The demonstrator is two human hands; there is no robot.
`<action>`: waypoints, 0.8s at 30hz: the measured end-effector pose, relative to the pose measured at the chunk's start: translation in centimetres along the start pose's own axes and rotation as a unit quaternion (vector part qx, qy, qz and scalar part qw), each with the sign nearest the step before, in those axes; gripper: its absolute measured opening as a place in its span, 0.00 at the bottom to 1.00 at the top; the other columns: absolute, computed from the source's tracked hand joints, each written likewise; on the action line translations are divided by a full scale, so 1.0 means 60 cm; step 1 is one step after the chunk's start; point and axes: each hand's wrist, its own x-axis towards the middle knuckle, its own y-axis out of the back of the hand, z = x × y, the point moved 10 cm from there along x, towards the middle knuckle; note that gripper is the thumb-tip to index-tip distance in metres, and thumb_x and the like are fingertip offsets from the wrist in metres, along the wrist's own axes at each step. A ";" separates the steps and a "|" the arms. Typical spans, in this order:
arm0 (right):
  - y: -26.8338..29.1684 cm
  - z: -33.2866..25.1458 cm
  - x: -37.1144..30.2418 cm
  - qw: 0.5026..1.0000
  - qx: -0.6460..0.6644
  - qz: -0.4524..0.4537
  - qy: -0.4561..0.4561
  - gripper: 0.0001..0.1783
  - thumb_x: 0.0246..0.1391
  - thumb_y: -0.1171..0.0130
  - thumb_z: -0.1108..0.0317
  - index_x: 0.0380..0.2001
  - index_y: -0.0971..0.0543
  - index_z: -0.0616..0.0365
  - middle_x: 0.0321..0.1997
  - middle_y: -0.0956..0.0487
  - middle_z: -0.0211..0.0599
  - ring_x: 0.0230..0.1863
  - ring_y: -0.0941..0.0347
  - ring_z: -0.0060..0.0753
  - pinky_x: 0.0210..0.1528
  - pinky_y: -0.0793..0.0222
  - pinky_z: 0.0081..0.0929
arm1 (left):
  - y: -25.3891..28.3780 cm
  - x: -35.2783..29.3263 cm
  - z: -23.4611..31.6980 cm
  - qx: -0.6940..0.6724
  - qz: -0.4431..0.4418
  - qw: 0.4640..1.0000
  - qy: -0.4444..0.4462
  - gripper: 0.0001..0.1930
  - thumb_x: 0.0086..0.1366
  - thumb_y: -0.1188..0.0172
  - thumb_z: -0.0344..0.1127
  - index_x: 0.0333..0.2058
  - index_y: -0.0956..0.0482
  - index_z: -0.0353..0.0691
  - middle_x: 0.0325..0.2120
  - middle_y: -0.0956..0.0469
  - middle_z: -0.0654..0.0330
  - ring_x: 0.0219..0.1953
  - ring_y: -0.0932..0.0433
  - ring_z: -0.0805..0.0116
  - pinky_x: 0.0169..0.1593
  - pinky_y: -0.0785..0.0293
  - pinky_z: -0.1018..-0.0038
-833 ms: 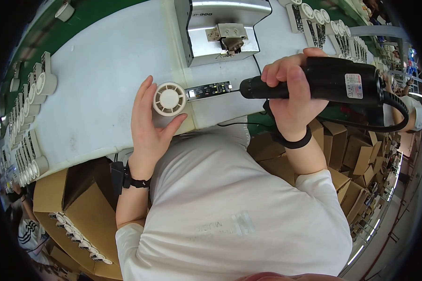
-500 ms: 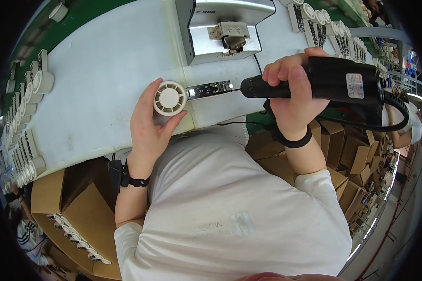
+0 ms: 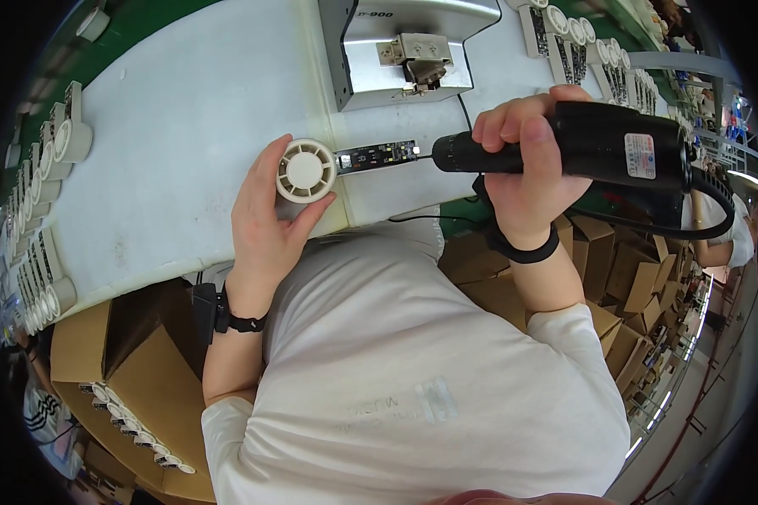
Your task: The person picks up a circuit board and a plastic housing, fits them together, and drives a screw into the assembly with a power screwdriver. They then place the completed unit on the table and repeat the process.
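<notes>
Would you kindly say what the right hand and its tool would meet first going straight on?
The black power tool in the right hand would probably meet the right end of the circuit board first, though depth there is unclear.

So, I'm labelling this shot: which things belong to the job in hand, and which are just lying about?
In hand:
white round part, held by the left hand
circuit board strip extending from it
black power tool, gripped by the right hand

Lying about, untouched:
silver machine, role unclear
row of similar white pieces, left
open cardboard box
</notes>
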 end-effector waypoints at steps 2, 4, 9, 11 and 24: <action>0.000 0.000 0.001 1.000 0.000 0.003 0.003 0.20 0.58 0.46 0.73 0.53 0.35 0.57 0.26 0.30 0.34 0.25 0.33 0.33 0.32 0.30 0.39 | 0.000 0.001 -0.001 0.001 0.001 1.000 0.000 0.38 0.52 0.25 0.33 0.60 0.34 0.36 0.53 0.25 0.48 0.50 0.22 0.50 0.50 0.23 0.63; 0.001 -0.002 0.001 1.000 0.006 -0.001 0.006 0.20 0.58 0.47 0.73 0.53 0.35 0.57 0.26 0.30 0.35 0.25 0.33 0.33 0.32 0.30 0.39 | 0.000 0.003 0.001 0.002 -0.002 1.000 0.000 0.38 0.52 0.25 0.33 0.60 0.34 0.35 0.53 0.25 0.47 0.49 0.22 0.50 0.50 0.23 0.63; -0.002 0.000 -0.002 1.000 0.015 -0.009 0.010 0.20 0.58 0.47 0.74 0.53 0.35 0.56 0.26 0.30 0.35 0.25 0.33 0.33 0.32 0.30 0.39 | 0.001 0.001 0.002 0.002 -0.001 1.000 -0.004 0.38 0.52 0.25 0.33 0.60 0.34 0.35 0.52 0.25 0.47 0.49 0.22 0.50 0.49 0.23 0.63; -0.001 0.003 -0.003 1.000 0.015 -0.009 0.009 0.19 0.58 0.47 0.74 0.53 0.35 0.56 0.26 0.30 0.35 0.25 0.33 0.33 0.32 0.30 0.39 | 0.000 0.001 0.001 0.000 0.000 1.000 -0.005 0.38 0.52 0.25 0.33 0.60 0.33 0.35 0.52 0.25 0.47 0.49 0.22 0.50 0.49 0.23 0.63; -0.011 0.015 -0.024 0.999 0.019 -0.031 0.030 0.17 0.60 0.44 0.73 0.49 0.34 0.50 0.25 0.31 0.31 0.25 0.33 0.30 0.32 0.31 0.35 | 0.000 0.002 0.006 0.009 0.006 1.000 -0.015 0.37 0.52 0.25 0.33 0.59 0.33 0.34 0.50 0.24 0.46 0.48 0.22 0.49 0.48 0.23 0.63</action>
